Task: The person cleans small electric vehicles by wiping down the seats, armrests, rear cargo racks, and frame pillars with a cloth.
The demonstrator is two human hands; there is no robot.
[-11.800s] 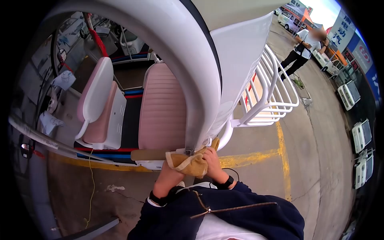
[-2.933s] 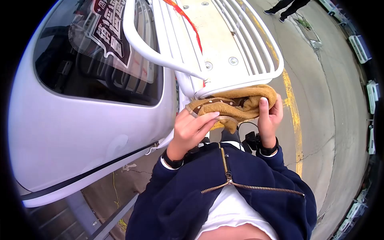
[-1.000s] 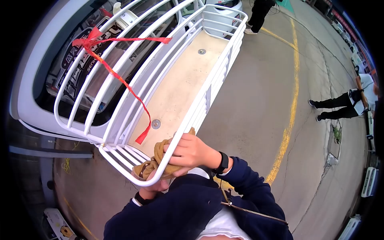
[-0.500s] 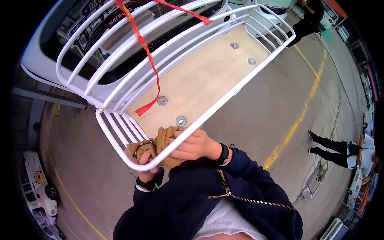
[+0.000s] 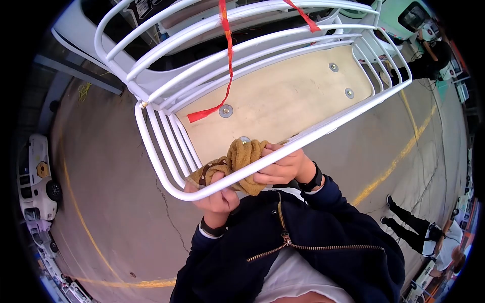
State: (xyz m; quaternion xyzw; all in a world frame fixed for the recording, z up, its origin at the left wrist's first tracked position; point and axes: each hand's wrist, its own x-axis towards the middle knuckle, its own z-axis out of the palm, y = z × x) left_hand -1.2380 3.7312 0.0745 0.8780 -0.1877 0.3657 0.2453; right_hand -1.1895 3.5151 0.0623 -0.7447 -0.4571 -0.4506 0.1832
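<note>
A brown towel with a dark dotted band is bunched over the front rail of a white tubular rack. My left hand grips the towel's left part from below, near the rack's front left corner, with the fingers partly behind the rail. To its right, my right hand is closed on the towel's other side, its fingers wrapped at the rail. The rack's beige floor panel carries round metal washers with bolts. A red ribbon hangs from an upper rail and its end lies over the panel.
Behind the rack stands a white vehicle body with a dark opening. A person in a white shirt is at the right, and another in dark clothes at the upper right. Parked white vehicles line the left side.
The view has shifted, so the rack sits further right and higher. Both hands stay on the towel at the front rail; the left hand's back now shows more below the rail.
</note>
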